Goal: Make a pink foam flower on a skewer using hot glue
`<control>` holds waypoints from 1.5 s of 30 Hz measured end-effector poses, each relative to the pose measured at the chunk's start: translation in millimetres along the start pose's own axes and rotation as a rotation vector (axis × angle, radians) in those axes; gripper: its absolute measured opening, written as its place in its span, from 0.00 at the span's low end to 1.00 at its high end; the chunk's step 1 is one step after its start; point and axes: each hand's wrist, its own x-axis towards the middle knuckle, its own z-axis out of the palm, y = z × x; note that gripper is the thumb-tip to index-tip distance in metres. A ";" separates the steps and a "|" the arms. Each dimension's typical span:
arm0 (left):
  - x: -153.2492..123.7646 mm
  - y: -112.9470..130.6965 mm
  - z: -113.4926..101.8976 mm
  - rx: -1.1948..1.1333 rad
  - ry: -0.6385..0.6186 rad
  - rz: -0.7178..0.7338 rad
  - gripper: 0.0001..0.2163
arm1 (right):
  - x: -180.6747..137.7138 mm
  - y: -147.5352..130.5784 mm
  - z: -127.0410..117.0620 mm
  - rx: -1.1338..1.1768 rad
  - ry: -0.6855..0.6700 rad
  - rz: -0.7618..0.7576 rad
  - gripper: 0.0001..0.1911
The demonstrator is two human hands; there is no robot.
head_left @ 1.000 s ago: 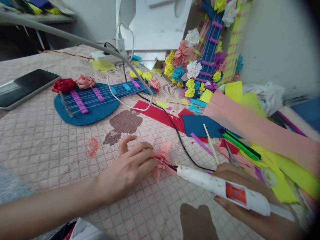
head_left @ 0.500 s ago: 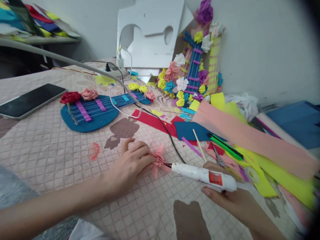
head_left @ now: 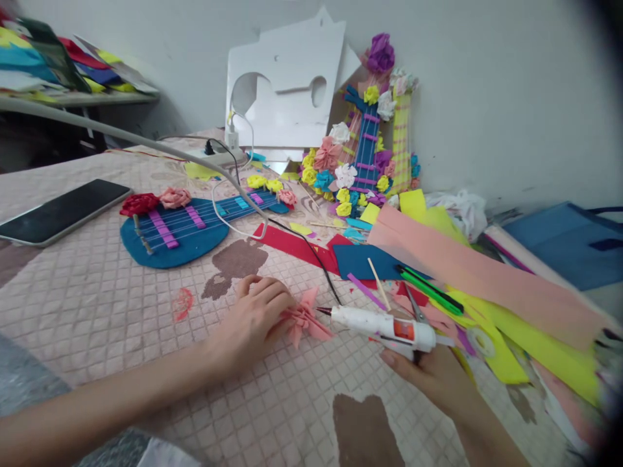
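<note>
My left hand (head_left: 253, 321) pinches a small pink felt flower (head_left: 304, 320) against the quilted cloth, fingers closed on its left side. My right hand (head_left: 431, 373) grips a white hot glue gun (head_left: 382, 326) from below. The gun's nozzle points left and ends just right of the flower, a small gap apart. The gun's black cord (head_left: 311, 256) runs back across the cloth.
A blue felt guitar (head_left: 185, 227) with red and pink flowers lies at left, a phone (head_left: 61, 211) beyond it. A flower-covered guitar (head_left: 363, 152) leans on the wall. Felt sheets (head_left: 481, 275), green pens (head_left: 428, 288), scissors and a stick lie at right.
The glue gun's nozzle has drawn back to the right, away from the pink flower. My left hand keeps its hold on the flower. The camera has tilted up.
</note>
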 end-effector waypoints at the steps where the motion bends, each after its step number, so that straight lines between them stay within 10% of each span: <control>1: 0.7 0.4 0.1 -0.003 -0.003 -0.009 0.03 | 0.0 -0.1 0.0 -0.009 0.009 0.008 0.11; 13: 6.0 2.4 2.7 -0.062 0.038 -0.028 0.04 | 29.0 0.9 2.0 0.022 0.166 0.173 0.18; 29: 0.8 -4.1 -1.7 -0.102 0.114 -0.082 0.03 | 221.6 29.1 56.7 -0.147 0.441 0.043 0.17; 40: -2.6 -8.0 2.4 -0.111 0.083 -0.113 0.04 | 221.2 50.7 58.4 -0.094 0.453 -0.024 0.16; 45: -3.0 -9.7 5.5 -0.116 0.089 -0.119 0.04 | 173.3 21.3 49.9 -0.091 0.580 -0.065 0.17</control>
